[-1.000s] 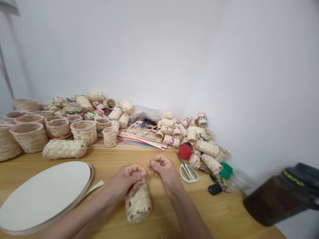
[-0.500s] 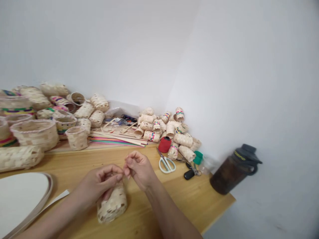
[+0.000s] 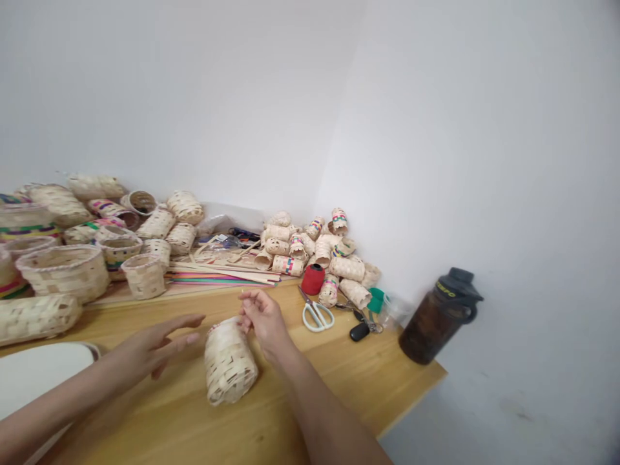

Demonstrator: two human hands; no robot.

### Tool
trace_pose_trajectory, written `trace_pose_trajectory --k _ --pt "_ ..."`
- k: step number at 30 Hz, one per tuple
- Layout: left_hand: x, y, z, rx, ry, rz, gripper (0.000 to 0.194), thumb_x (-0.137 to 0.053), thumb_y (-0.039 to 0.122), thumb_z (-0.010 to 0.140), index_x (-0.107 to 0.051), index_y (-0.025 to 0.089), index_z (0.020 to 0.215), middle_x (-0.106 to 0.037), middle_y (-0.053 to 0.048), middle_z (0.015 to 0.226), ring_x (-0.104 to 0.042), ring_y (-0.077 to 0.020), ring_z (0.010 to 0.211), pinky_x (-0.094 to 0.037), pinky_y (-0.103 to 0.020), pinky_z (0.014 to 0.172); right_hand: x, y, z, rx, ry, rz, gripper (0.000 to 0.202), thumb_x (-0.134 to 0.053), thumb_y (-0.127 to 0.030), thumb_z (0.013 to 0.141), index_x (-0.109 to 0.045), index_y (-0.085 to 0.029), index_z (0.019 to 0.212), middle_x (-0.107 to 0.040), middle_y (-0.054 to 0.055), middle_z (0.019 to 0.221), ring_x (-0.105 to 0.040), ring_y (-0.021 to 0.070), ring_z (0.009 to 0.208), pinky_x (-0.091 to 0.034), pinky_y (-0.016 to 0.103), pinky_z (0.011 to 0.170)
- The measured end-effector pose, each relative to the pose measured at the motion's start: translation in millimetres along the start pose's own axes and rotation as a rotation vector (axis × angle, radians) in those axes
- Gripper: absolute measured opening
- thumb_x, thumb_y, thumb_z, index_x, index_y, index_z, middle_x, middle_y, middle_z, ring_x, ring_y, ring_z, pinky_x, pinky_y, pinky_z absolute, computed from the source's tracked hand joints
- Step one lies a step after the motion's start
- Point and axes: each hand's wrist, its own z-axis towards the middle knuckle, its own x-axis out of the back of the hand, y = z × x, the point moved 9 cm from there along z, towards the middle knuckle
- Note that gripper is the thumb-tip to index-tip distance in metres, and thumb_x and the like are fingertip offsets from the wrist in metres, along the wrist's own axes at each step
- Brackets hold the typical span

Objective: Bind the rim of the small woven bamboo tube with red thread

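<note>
A small cylindrical woven basket [image 3: 230,365] in pale strips lies tilted on the wooden table, its closed bottom facing me and pink stitching along its far rim. My right hand [image 3: 264,323] is at the rim's right side, thumb and fingers pinched together. A tiny tip shows above the pinch, too small to name. Left of the basket, my left hand [image 3: 155,345] hovers apart from it with fingers stretched out and nothing in them. Whether the lower fingers of my right hand also touch the rim, I cannot tell.
White-handled scissors [image 3: 318,316], a red thread spool [image 3: 312,279] and a black key fob [image 3: 359,332] lie right of my hands. A dark bottle [image 3: 438,316] stands near the table's right edge. Woven baskets [image 3: 62,271] crowd the left, small ones [image 3: 346,266] the back; coloured strips [image 3: 223,279] lie between.
My left hand has let go of the basket, opened and moved left. The right hand stays pinched near the rim. The whole view has shifted slightly.
</note>
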Motion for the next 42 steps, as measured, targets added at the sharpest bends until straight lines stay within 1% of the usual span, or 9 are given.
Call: trace_pose_trajectory --k 6,9,14,17,21,26,31,35,42 --pt "-29.4 -4.8 -7.6 0.038 -0.147 -0.134 0.046 -0.071 0.047 0.066 -0.067 0.018 0.102 -0.07 -0.004 0.092 -0.058 -0.0158 0.06 -0.037 -0.018 0.044 -9.6 14.4 -5.8 -0.076 -0.061 0.026 0.036 -0.078 -0.045 0.063 -0.063 -0.018 0.082 -0.051 -0.007 0.057 -0.039 0.0042 0.041 -0.039 0.019 0.043" --pt "-50.3 -16.1 -11.7 0.131 -0.304 -0.227 0.057 -0.068 0.058 0.068 -0.062 0.014 0.105 -0.063 0.0 0.061 -0.049 -0.0108 0.043 -0.031 -0.017 0.039 -15.3 14.1 -8.6 -0.092 -0.108 0.055 0.038 -0.079 -0.046 0.063 -0.065 -0.017 0.084 -0.051 -0.007 0.059 -0.039 0.0042 0.044 -0.041 0.019 0.046" --pt "-58.2 -33.4 -16.6 0.221 -0.308 -0.326 0.059 -0.069 0.07 0.059 -0.054 0.015 0.075 -0.052 0.003 0.043 -0.04 -0.0081 0.033 -0.025 -0.016 0.033 -23.0 15.2 -12.7 -0.108 -0.171 0.065 0.035 -0.08 -0.042 0.065 -0.067 -0.016 0.084 -0.051 -0.006 0.059 -0.039 0.0041 0.045 -0.042 0.019 0.049" --pt "-46.9 -26.9 -19.6 0.197 -0.272 -0.355 0.056 -0.069 0.069 0.06 -0.052 0.016 0.07 -0.048 0.005 0.042 -0.036 -0.0066 0.035 -0.024 -0.017 0.036 -19.0 6.6 -10.5 -0.07 -0.162 0.058 0.032 -0.079 -0.042 0.067 -0.068 -0.016 0.084 -0.051 -0.005 0.061 -0.039 0.005 0.047 -0.044 0.022 0.052" --pt "-11.4 -4.6 -26.4 0.124 -0.184 -0.36 0.049 -0.073 0.058 0.064 -0.056 0.015 0.082 -0.048 0.007 0.052 -0.036 -0.0063 0.042 -0.025 -0.017 0.041 0.1 -21.1 -1.8 0.077 -0.068 0.059 0.032 -0.075 -0.046 0.071 -0.067 -0.022 0.091 -0.051 -0.006 0.066 -0.038 0.0059 0.049 -0.045 0.024 0.059" --pt "28.3 35.3 -45.1 -0.149 -0.078 -0.202 0.029 -0.066 0.043 0.077 -0.056 0.017 0.081 -0.053 0.002 0.07 -0.046 -0.0117 0.063 -0.034 -0.02 0.057 -0.8 -41.9 -9.6 0.205 -0.029 -0.099 0.021 -0.067 -0.042 0.081 -0.069 -0.025 0.092 -0.055 -0.004 0.064 -0.047 0.0102 0.058 -0.041 0.024 0.061" --pt "29.6 32.4 -57.6 -0.232 -0.089 0.139 0.021 -0.06 0.035 0.084 -0.057 0.016 0.074 -0.054 0.001 0.067 -0.046 -0.0133 0.062 -0.033 -0.022 0.059 -43.9 -50.2 -39.2 0.322 -0.221 -0.422 0.003 -0.074 -0.022 0.075 -0.075 -0.023 0.078 -0.065 0.002 0.071 -0.054 0.0159 0.067 -0.04 0.027 0.064" --pt "22.0 26.1 -61.9 -0.295 -0.158 0.202 0.018 -0.061 0.034 0.085 -0.059 0.017 0.079 -0.057 0.001 0.069 -0.047 -0.013 0.061 -0.033 -0.021 0.057 -77.9 -52.8 -61.9 0.563 -0.473 -0.786 0.02 -0.068 -0.019 0.082 -0.073 -0.029 0.097 -0.068 0.003 0.077 -0.058 0.0179 0.068 -0.043 0.029 0.062" --pt "18.6 39.7 -74.8 -0.445 -0.151 0.363 0.016 -0.063 0.035 0.086 -0.06 0.019 0.086 -0.063 -0.001 0.076 -0.053 -0.0133 0.065 -0.036 -0.02 0.061 -90.1 -46.5 -73.2 0.681 -0.665 -0.923 0.034 -0.066 -0.026 0.085 -0.063 -0.031 0.118 -0.067 0.006 0.088 -0.061 0.0206 0.078 -0.046 0.031 0.066"
